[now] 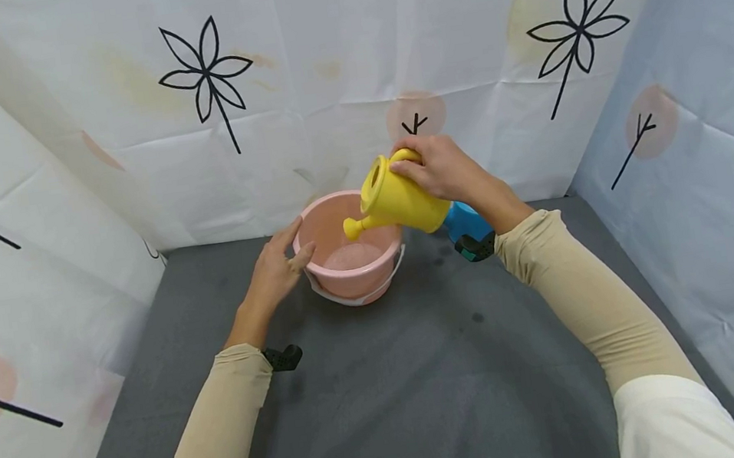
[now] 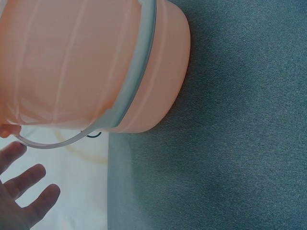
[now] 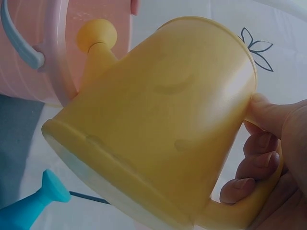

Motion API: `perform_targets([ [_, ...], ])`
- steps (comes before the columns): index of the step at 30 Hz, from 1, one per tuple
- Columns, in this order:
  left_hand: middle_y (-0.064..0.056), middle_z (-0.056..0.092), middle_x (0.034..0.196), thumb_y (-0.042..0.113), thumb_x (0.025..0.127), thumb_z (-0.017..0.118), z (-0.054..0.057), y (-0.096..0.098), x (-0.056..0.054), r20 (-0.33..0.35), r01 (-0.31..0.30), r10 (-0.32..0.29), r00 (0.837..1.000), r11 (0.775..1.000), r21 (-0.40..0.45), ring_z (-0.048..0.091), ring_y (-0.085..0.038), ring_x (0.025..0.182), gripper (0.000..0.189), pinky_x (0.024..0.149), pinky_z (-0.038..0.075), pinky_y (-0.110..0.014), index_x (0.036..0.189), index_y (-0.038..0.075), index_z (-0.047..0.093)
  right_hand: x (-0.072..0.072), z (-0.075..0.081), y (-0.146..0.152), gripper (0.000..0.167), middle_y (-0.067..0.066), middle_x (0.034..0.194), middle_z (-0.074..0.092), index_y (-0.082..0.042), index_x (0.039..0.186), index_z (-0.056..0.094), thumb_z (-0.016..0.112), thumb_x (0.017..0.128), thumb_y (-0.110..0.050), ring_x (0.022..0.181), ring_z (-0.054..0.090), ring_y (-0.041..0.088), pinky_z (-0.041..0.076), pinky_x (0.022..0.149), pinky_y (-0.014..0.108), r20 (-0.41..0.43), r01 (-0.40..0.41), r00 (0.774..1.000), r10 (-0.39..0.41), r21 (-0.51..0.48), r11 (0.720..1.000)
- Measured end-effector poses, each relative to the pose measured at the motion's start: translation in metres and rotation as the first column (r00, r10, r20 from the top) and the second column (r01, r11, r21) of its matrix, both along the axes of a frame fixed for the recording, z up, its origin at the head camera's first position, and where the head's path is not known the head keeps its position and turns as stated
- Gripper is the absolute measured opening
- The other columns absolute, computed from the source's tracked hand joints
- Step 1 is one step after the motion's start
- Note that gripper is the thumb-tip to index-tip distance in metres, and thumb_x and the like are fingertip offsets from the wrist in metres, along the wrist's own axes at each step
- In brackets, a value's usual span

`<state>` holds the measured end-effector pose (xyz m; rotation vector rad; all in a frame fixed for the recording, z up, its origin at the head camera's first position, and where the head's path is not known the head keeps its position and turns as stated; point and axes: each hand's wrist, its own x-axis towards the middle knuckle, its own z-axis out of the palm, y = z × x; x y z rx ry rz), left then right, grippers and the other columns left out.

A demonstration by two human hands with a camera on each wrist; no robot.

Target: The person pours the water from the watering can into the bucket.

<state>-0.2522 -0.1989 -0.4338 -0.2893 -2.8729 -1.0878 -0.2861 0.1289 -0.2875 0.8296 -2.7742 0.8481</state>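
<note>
My right hand point(image 1: 439, 169) grips the handle of a yellow watering can point(image 1: 408, 200), its fingers curled through the loop in the right wrist view. The can is tilted, and its round sprinkler head point(image 3: 97, 36) points over the inside of a pink bucket point(image 1: 353, 281). This bucket stands upright on the dark table with its pale handle point(image 1: 365, 296) hanging down at the front. At the bucket's left rim rests my left hand point(image 1: 275, 272), fingers spread and relaxed. In the left wrist view several of its fingertips point(image 2: 33, 177) show beside the bucket's wall.
Behind the yellow can, partly hidden by it and my right wrist, stands a blue object point(image 1: 467, 222); the right wrist view shows its blue spout point(image 3: 36, 203) with a flared end. White cloth walls point(image 1: 319, 73) with printed flowers enclose the dark grey table point(image 1: 423, 392).
</note>
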Motion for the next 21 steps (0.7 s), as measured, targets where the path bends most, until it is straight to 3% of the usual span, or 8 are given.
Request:
perform_targets([
  [15, -0.013, 0.033, 0.167, 0.044, 0.105, 0.054, -0.0003, 0.0002, -0.0006, 0.011, -0.013, 0.013, 1.0, 1.0, -0.003, 0.026, -0.041, 0.155, 0.067, 0.123, 0.024, -0.065, 0.163, 0.03, 0.026, 0.0003, 0.003, -0.0021, 0.03, 0.016, 0.098, 0.068, -0.004, 0.124, 0.065, 0.058, 0.105, -0.026, 0.08, 0.057, 0.027, 0.048, 0.076, 0.037, 0.01, -0.002, 1.0, 0.002, 0.022, 1.0],
  [21, -0.012, 0.032, 0.167, 0.053, 0.104, 0.051, 0.0009, -0.0002, 0.0008, 0.006, -0.003, 0.003, 1.0, 1.0, -0.008, 0.027, -0.039, 0.155, 0.069, 0.124, 0.024, -0.063, 0.164, 0.031, 0.025, -0.0002, 0.0029, -0.0021, 0.03, 0.016, 0.098, 0.068, -0.004, 0.124, 0.066, 0.059, 0.105, -0.026, 0.08, 0.057, 0.027, 0.049, 0.076, 0.038, 0.011, -0.006, 1.0, 0.006, 0.027, 1.0],
])
